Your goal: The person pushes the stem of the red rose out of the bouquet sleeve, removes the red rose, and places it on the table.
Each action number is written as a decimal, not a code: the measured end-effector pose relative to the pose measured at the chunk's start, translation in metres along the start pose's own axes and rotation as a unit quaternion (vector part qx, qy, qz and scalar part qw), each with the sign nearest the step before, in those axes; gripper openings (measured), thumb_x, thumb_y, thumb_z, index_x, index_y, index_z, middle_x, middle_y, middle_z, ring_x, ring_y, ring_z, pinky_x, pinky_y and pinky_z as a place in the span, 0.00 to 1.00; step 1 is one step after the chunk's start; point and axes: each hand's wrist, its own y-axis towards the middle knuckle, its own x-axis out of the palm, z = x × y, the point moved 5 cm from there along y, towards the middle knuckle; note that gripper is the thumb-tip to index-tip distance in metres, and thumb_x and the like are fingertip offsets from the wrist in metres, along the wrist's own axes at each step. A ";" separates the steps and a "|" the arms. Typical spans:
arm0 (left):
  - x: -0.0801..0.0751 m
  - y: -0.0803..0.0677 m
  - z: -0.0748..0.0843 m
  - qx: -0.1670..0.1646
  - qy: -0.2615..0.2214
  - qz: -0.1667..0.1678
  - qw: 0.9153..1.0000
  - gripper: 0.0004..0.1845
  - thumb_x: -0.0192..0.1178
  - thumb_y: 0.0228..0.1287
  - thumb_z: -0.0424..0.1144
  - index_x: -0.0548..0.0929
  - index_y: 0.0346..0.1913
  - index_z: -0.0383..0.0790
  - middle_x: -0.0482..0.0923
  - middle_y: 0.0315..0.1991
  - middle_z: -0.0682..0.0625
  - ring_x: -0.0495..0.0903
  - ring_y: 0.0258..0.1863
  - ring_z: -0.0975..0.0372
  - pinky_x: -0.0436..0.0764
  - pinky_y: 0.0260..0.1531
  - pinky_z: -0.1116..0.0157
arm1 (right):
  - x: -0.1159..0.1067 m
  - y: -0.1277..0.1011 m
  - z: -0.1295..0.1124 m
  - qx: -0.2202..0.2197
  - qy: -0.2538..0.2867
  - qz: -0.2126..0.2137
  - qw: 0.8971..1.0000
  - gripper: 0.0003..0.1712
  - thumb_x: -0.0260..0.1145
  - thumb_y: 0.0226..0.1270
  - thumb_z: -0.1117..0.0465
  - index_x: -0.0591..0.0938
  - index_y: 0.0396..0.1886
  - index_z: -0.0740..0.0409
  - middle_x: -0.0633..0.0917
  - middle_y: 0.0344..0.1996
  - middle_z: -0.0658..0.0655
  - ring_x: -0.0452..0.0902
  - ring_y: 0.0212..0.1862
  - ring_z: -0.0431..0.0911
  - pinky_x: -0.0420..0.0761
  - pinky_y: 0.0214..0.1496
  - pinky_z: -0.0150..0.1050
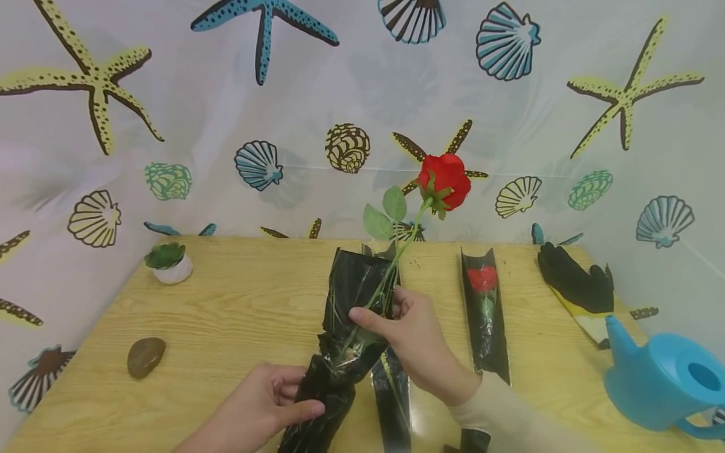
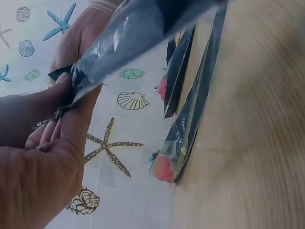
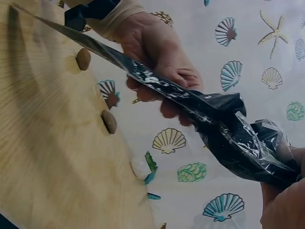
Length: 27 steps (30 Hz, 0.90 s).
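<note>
A red rose (image 1: pixel 445 182) with green leaves stands tilted above a crumpled black plastic flower sleeve (image 1: pixel 354 277); its stem runs down into the sleeve's upper part. My right hand (image 1: pixel 421 343) grips the sleeve's upper right side, thumb over the front by the stem. Lower down, my left hand (image 1: pixel 272 402) holds the narrow part of the sleeve between thumb and fingers. In the right wrist view the sleeve (image 3: pixel 162 88) is raised off the table. Beneath it lies a second wrapped rose (image 1: pixel 393 402), its flower (image 2: pixel 164 169) visible in the left wrist view.
Another wrapped rose (image 1: pixel 487 321) lies right of my right hand. Farther right are black-and-yellow gloves (image 1: pixel 578 283) and a blue watering can (image 1: pixel 659 377). On the left stand a small potted plant (image 1: pixel 170 264) and a brown stone (image 1: pixel 146 357). A second stone (image 3: pixel 83 58) shows in the right wrist view.
</note>
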 end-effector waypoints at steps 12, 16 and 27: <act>0.004 -0.009 -0.020 -0.051 -0.059 -0.089 0.993 0.17 0.63 0.68 0.34 0.80 0.56 0.27 0.85 0.41 0.40 0.85 0.41 0.54 0.83 0.39 0.64 | -0.012 0.003 -0.014 -0.009 0.025 0.009 1.000 0.22 0.76 0.59 0.63 0.81 0.51 0.65 0.86 0.46 0.62 0.82 0.49 0.54 0.80 0.51 0.47; -0.002 -0.005 -0.013 -0.054 -0.039 -0.038 0.997 0.22 0.63 0.69 0.36 0.77 0.59 0.25 0.84 0.47 0.40 0.84 0.46 0.52 0.83 0.42 0.60 | -0.012 0.003 -0.011 0.002 0.026 0.009 1.000 0.23 0.77 0.58 0.62 0.82 0.52 0.64 0.86 0.46 0.62 0.82 0.49 0.55 0.80 0.51 0.48; -0.008 -0.007 -0.011 -0.052 -0.013 -0.001 0.999 0.20 0.66 0.65 0.33 0.79 0.53 0.20 0.84 0.43 0.36 0.85 0.43 0.50 0.84 0.38 0.58 | -0.045 0.022 -0.038 -0.050 0.101 0.056 0.992 0.22 0.67 0.69 0.64 0.77 0.58 0.71 0.84 0.49 0.59 0.80 0.47 0.45 0.78 0.39 0.30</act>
